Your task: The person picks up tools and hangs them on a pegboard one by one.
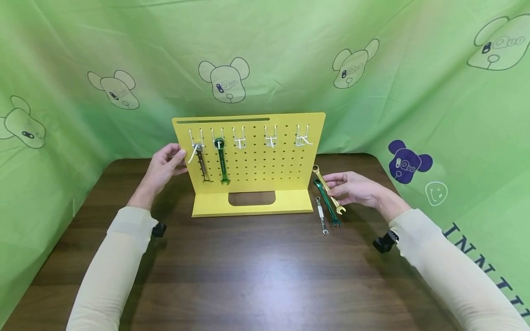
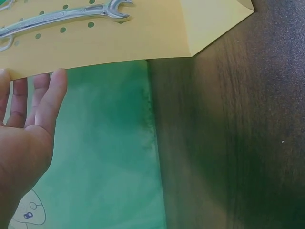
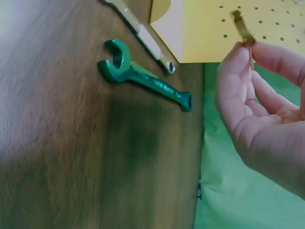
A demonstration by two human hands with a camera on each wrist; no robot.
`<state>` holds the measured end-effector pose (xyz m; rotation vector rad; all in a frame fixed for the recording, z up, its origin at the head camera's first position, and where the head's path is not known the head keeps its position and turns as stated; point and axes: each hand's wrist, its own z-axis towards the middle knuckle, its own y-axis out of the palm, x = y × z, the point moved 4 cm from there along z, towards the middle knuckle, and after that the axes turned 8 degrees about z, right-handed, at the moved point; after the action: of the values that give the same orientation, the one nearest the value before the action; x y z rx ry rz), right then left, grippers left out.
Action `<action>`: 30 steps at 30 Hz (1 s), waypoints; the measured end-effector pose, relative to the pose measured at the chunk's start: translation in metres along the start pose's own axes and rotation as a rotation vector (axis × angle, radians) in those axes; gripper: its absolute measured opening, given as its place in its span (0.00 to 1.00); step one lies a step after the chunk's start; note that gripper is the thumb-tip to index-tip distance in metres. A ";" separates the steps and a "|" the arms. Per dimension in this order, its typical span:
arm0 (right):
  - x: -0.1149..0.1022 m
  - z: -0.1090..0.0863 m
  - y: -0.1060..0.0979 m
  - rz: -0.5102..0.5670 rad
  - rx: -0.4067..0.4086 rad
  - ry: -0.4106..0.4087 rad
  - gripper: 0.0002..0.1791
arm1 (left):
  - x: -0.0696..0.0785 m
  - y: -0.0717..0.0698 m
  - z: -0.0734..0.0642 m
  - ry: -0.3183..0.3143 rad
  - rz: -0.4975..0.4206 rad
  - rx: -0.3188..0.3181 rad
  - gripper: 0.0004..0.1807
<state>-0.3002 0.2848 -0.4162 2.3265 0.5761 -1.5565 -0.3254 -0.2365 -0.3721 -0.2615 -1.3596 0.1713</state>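
My left hand (image 1: pixel 162 166) grips the left edge of a yellow pegboard (image 1: pixel 265 163), its thumb overlapping the front face. Pinched in my right hand (image 1: pixel 355 188) is a gold combination wrench (image 1: pixel 327 186), its open end pointing down toward me; the right wrist view shows one end of it above the fingertips. Beside it on the table lie a green wrench (image 3: pixel 152 82) and a smaller silver wrench (image 3: pixel 148 44). On the board's left hooks hang a silver wrench (image 2: pixel 62 18) and, to its right, another green wrench (image 1: pixel 222 163).
Further right on the board are three white hooks, a left one (image 1: pixel 239 140), a middle one (image 1: pixel 271 139) and a right one (image 1: pixel 302 138). The board's base has a cut-out and stands on a brown wooden table (image 1: pixel 248 266). Green printed cloth (image 1: pixel 290 55) surrounds the table's back and sides.
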 end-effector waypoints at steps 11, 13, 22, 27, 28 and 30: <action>0.005 -0.001 0.007 0.121 -0.160 -0.050 0.25 | 0.000 0.003 0.001 -0.017 0.027 0.002 0.12; 0.005 0.001 0.011 0.094 -0.161 -0.049 0.29 | -0.001 0.003 0.001 -0.015 0.025 0.006 0.12; -0.009 0.007 0.038 0.051 -0.172 -0.051 0.36 | 0.000 0.005 0.003 -0.009 0.029 -0.017 0.18; -0.016 0.012 0.056 0.042 -0.111 -0.047 0.35 | 0.000 0.005 0.000 -0.021 0.037 -0.028 0.18; -0.018 0.013 0.061 0.036 -0.105 -0.047 0.35 | 0.000 0.004 0.000 -0.021 0.040 -0.029 0.18; -0.022 0.013 0.070 0.021 -0.109 -0.050 0.36 | 0.000 0.003 -0.001 -0.023 0.046 -0.032 0.19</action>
<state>-0.2853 0.2136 -0.4003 2.2006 0.6069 -1.5292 -0.3238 -0.2338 -0.3728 -0.3187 -1.3807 0.1921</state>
